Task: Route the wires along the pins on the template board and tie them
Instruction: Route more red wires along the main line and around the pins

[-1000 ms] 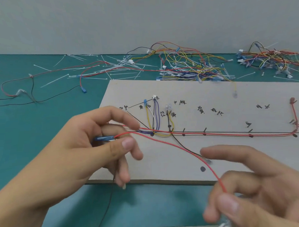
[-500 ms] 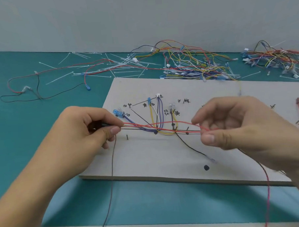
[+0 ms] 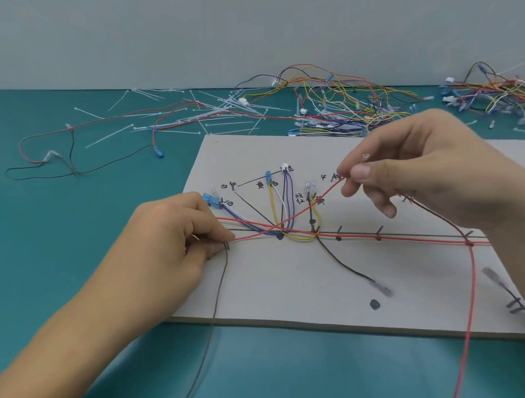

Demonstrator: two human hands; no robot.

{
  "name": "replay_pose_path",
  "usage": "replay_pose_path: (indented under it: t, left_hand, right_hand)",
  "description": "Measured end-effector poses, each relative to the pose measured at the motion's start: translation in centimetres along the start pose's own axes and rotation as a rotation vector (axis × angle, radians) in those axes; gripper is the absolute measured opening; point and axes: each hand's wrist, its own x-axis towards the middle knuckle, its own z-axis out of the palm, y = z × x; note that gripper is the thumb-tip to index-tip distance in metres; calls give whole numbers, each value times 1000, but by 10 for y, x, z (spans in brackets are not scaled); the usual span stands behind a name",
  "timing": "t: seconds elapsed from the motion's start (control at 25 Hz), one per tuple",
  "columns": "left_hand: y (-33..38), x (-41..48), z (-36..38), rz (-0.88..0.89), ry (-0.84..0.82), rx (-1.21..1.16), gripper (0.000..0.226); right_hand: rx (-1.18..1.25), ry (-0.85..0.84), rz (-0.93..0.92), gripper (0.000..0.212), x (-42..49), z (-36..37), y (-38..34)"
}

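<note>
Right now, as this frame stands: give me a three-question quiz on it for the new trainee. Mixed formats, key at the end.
1. True or false: the right hand pinches the red wire.
2. The connector just beyond the left hand is: A blue, B green, C black.
3. What lies scattered on the mat behind the left corner of the template board?
Key: 1 true; 2 A; 3 zip ties.
</note>
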Motion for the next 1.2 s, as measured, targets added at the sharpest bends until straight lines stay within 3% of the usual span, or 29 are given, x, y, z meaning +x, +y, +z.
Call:
replay_pose_path:
  t: [0.16, 0.32, 0.52, 0.56, 0.68, 0.84, 1.08, 1.2]
  left_hand:
    - [0, -3, -3, -38, -16, 41, 30]
    - [6, 7, -13, 11, -116, 45, 35]
    - [20, 37, -19, 11, -241, 98, 3]
    - [24, 43, -18, 29, -264, 119, 5]
    - [31, 66, -13, 45, -393, 101, 12]
    - [33, 90, -2, 114, -572, 121, 4]
    - [21, 90, 10, 181, -549, 18, 12]
    - [17, 84, 15, 198, -514, -7, 10]
  right_hand:
    - [-57, 60, 14, 12, -6, -2, 7]
    - [-190, 94, 11, 23, -11, 1, 7]
    - [-355, 109, 1, 19, -19, 11, 2]
    - [-360, 105, -1, 20, -20, 11, 2]
    - [-341, 105, 10, 21, -20, 11, 1]
    - [-339, 88, 13, 18, -22, 14, -1]
    - [-365, -20, -54, 15, -27, 21, -2]
    - [-394, -92, 0, 14, -28, 20, 0]
